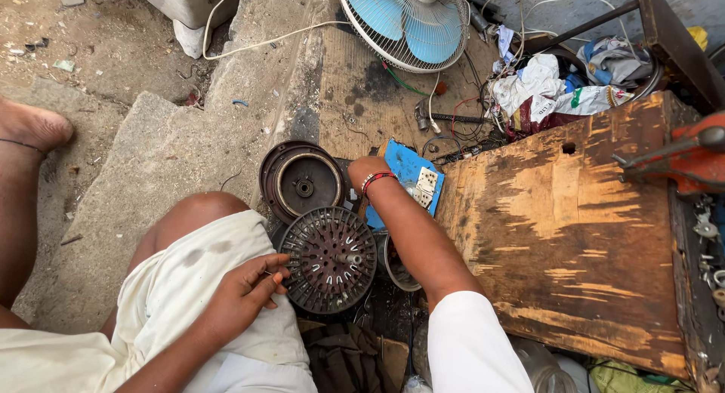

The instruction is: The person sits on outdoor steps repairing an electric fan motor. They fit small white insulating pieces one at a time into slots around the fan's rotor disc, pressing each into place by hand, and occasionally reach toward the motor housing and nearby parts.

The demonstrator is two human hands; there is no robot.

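Your left hand point(245, 287) pinches the rim of a round, dark, slotted metal motor core point(330, 258) resting by your knee. Your right hand point(365, 171), grip hidden, reaches to a blue switch board point(411, 169) beside a round dark metal cover point(300, 180). You seem mid-disassembly; steady the core next.

White sleeves, cream wrap, red beaded bracelet point(377, 179)

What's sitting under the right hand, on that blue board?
The right hand lies on the left edge of the blue board. A white switch block shows beside the wrist. The board's left part and the fingertips are hidden by the hand.
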